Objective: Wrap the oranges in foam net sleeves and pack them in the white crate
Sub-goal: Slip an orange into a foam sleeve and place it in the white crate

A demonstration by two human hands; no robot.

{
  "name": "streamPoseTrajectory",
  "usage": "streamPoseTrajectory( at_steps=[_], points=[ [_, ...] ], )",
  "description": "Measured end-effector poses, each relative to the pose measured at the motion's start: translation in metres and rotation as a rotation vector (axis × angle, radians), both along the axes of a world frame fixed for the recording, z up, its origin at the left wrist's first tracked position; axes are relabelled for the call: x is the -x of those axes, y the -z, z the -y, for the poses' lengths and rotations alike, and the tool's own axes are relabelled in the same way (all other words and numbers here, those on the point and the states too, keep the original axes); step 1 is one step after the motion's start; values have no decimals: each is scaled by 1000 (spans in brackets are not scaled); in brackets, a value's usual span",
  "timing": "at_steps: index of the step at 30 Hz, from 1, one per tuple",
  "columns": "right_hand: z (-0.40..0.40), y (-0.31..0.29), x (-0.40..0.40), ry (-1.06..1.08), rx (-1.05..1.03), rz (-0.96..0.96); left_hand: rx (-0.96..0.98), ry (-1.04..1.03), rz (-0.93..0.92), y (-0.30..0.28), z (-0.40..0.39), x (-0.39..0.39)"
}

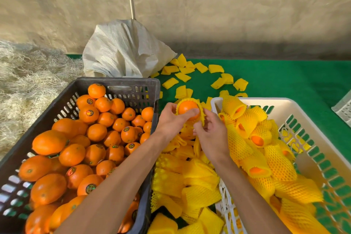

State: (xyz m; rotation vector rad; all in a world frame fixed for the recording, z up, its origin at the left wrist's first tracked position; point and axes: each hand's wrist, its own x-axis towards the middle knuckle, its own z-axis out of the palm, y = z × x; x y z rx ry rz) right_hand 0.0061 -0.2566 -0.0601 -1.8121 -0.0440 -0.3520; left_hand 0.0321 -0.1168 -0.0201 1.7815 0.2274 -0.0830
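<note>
1. Labels: many oranges in the dark crate carried small round stickers, dark with coloured marks; the print was too small to read. No other writing showed.
2. Task item: one orange, smooth and bright, sat half inside a yellow foam net sleeve, held above the gap between the two crates. The sleeve's frilled rim ringed the fruit; its top stayed bare.
3. Left hand: fingers curled round the orange and sleeve from the left, gripping both.
4. Right hand: fingers bent, pinching the sleeve's lower edge just under the fruit.
5. White crate, to the right: held sleeved oranges, orange skin showing at open sleeve ends.
6. Loose sleeves were heaped between the crates; flat ones lay scattered on the green worktop.
7. A white woven sack stood behind the dark crate; pale straw lay at left.
</note>
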Motion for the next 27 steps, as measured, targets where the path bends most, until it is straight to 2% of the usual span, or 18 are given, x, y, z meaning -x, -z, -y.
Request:
streamPoseTrajectory(
  at_steps=[3, 7, 10, 12, 14, 16, 17, 19, 20, 22, 25, 27],
  points=[
    [-6, -2, 6, -4, 78, 81, 27, -94, 56, 1, -3, 0],
    [-5, -6, 9, 50, 195, 156, -9, -88, 154, 5, -1, 1],
    [-1, -11, 11, 55, 277, 226, 114, -16, 224, 6, -2, -1],
    [1, -11, 10, 36, 358, 244, 248, 26, 201, 5, -5, -2],
    [2, -9, 7, -17, 489, 222, 286, 100, 167, 6, -3, -3],
    [1, -8, 5, -42, 513, 147, 334, 216, 103, 6, 3, -2],
    [1, -9, 5, -24, 490, 124, 392, 269, 56, 6, 6, -1],
    [6, -12, 5, 70, 532, 202, 447, 325, 5, 5, 10, 0],
    [9, -14, 4, 148, 616, 269, 423, 324, 27, 4, 11, 1],
    [13, -17, 4, 333, 793, 335, 249, 281, 171, 4, 9, 5],
    [19, -21, 3, 531, 901, 249, -188, 199, 481, -1, -5, 8],
    [22, -21, 3, 588, 961, 195, -531, 164, 649, -5, -20, 4]
  ],
)
